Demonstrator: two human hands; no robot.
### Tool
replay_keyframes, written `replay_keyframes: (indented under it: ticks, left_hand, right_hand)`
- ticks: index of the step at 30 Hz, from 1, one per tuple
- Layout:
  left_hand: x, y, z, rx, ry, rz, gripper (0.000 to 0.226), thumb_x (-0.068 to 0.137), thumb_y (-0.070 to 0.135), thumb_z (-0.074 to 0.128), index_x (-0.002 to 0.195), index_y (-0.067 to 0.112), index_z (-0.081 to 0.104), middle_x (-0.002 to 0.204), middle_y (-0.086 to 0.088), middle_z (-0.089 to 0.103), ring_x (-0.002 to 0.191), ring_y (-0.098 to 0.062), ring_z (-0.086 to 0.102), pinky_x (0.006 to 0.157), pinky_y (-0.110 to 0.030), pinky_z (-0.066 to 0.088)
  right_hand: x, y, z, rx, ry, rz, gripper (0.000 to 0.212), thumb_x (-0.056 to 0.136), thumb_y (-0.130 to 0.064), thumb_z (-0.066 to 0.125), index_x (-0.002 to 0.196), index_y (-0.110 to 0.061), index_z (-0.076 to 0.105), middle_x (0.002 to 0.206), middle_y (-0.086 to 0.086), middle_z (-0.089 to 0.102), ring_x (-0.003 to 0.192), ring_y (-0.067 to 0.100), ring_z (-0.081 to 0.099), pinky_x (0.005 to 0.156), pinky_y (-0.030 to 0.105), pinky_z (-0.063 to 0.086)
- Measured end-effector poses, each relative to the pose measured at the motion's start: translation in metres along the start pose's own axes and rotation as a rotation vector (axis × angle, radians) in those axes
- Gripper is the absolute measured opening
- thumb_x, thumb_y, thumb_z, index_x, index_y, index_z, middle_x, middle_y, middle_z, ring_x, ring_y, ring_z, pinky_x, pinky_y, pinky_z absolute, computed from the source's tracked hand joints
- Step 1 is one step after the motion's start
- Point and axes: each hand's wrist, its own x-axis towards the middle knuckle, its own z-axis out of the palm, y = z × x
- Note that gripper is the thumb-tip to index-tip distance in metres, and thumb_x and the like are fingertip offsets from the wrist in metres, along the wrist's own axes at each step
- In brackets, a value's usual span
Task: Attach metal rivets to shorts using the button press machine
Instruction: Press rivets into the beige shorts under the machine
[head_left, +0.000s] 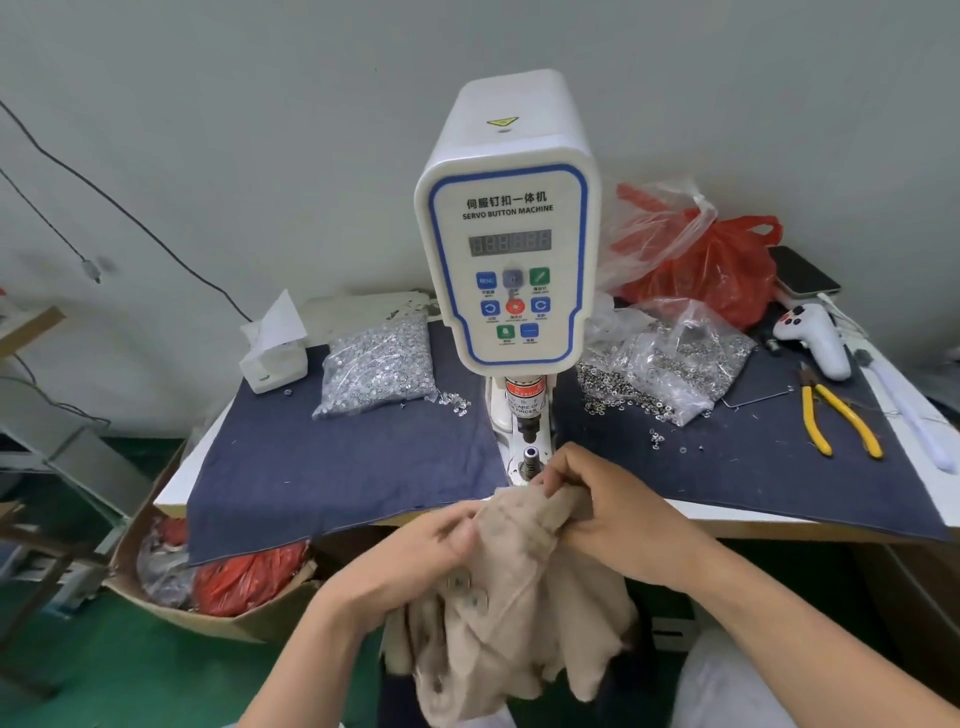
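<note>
Both hands, left hand (415, 551) and right hand (602, 514), pinched the beige shorts (514, 613) with curled fingers at the tabletop's (171, 499) front edge, just before the button machine's (511, 234) die. Rivet bags (379, 364) (one either side) flanked it; yellow pliers (836, 421) lay near the right edge.

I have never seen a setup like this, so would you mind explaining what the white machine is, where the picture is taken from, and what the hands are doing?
The picture comes from a camera worn on the person's head, looking down at the workbench. The white upright unit is a servo button machine; its press point sits below the control panel. On the blue cloth lie a bag of metal parts on the left, a bag of small rings on the right, and yellow-handled pliers. Both hands hold beige shorts just in front of the press: the left hand pinches the fabric, and the right hand grips its upper edge.
</note>
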Motion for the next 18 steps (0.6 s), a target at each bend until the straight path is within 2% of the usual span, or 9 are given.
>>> replay_keyframes:
  ticks: [2,4,6,9,11,13,15,16,18]
  left_hand:
    - [-0.007,-0.002,0.001,0.224,-0.11,0.098,0.045,0.096,0.065,0.063,0.121,0.03,0.076,0.115,0.013,0.075,0.104,0.001,0.065,0.089,-0.018,0.05]
    - [-0.009,-0.004,-0.001,0.17,-0.03,0.07,0.028,0.1,0.05,0.066,0.105,0.026,0.08,0.097,0.008,0.076,0.088,-0.007,0.067,0.083,-0.031,0.054]
    - [-0.005,-0.002,0.002,0.143,0.104,0.054,0.023,0.107,0.035,0.059,0.102,0.027,0.08,0.099,0.006,0.08,0.092,-0.013,0.073,0.089,-0.038,0.057]
    - [-0.004,-0.002,0.003,0.233,0.329,0.037,0.033,0.112,0.024,0.049,0.112,0.041,0.077,0.11,0.017,0.078,0.108,-0.005,0.07,0.093,-0.03,0.054]
    - [-0.005,-0.001,0.003,0.274,0.444,0.044,0.032,0.111,0.022,0.049,0.11,0.04,0.075,0.107,0.021,0.077,0.106,0.0,0.068,0.088,-0.023,0.052]
    - [-0.003,0.0,0.007,0.165,0.449,0.045,0.033,0.112,0.021,0.047,0.108,0.033,0.077,0.105,0.015,0.079,0.104,-0.004,0.07,0.091,-0.029,0.053]
    - [-0.001,0.003,0.01,-0.068,0.409,0.009,0.035,0.113,0.016,0.044,0.111,0.022,0.079,0.106,-0.001,0.08,0.106,-0.021,0.073,0.096,-0.038,0.055]
    - [0.0,0.005,0.011,-0.172,0.394,-0.015,0.035,0.112,0.013,0.044,0.112,0.018,0.078,0.106,-0.008,0.08,0.102,-0.027,0.073,0.091,-0.038,0.056]
    - [0.0,0.008,0.009,-0.357,0.396,-0.043,0.032,0.109,0.009,0.046,0.106,0.012,0.078,0.098,-0.011,0.079,0.088,-0.026,0.073,0.076,-0.032,0.057]
  right_hand:
    - [0.002,0.0,0.006,0.003,0.072,0.035,0.035,0.076,-0.012,0.075,0.09,-0.036,0.054,0.095,-0.012,0.072,0.088,0.009,0.066,0.082,0.03,0.052]
    - [0.002,0.001,0.005,0.08,0.091,0.073,0.037,0.073,-0.017,0.08,0.095,-0.034,0.056,0.095,-0.013,0.072,0.087,0.007,0.067,0.08,0.025,0.052]
    - [0.001,0.002,-0.001,0.148,0.038,0.099,0.042,0.071,-0.02,0.086,0.101,-0.031,0.059,0.099,-0.012,0.072,0.091,0.009,0.068,0.081,0.021,0.053]
    - [-0.002,0.009,-0.015,0.09,0.014,0.116,0.027,0.081,-0.018,0.083,0.099,-0.028,0.065,0.099,-0.008,0.073,0.093,0.015,0.068,0.085,0.031,0.053]
    - [-0.004,0.014,-0.024,0.108,0.015,0.125,0.012,0.089,-0.018,0.078,0.091,-0.027,0.071,0.09,-0.008,0.075,0.082,0.008,0.067,0.078,0.025,0.052]
    - [-0.006,0.017,-0.027,0.155,-0.036,0.132,0.01,0.095,-0.02,0.073,0.088,-0.027,0.074,0.085,-0.008,0.076,0.076,0.001,0.063,0.073,0.017,0.047]
    - [-0.007,0.019,-0.029,0.163,-0.038,0.134,0.011,0.099,-0.02,0.067,0.095,-0.027,0.074,0.09,-0.008,0.077,0.082,0.0,0.066,0.077,0.017,0.048]
    - [-0.007,0.02,-0.029,0.156,-0.024,0.132,0.013,0.1,-0.02,0.065,0.1,-0.029,0.074,0.094,-0.008,0.077,0.087,0.0,0.067,0.082,0.018,0.048]
    - [-0.009,0.02,-0.031,0.159,-0.012,0.105,0.021,0.102,-0.015,0.062,0.106,-0.033,0.071,0.1,-0.008,0.076,0.095,0.0,0.067,0.088,0.017,0.047]
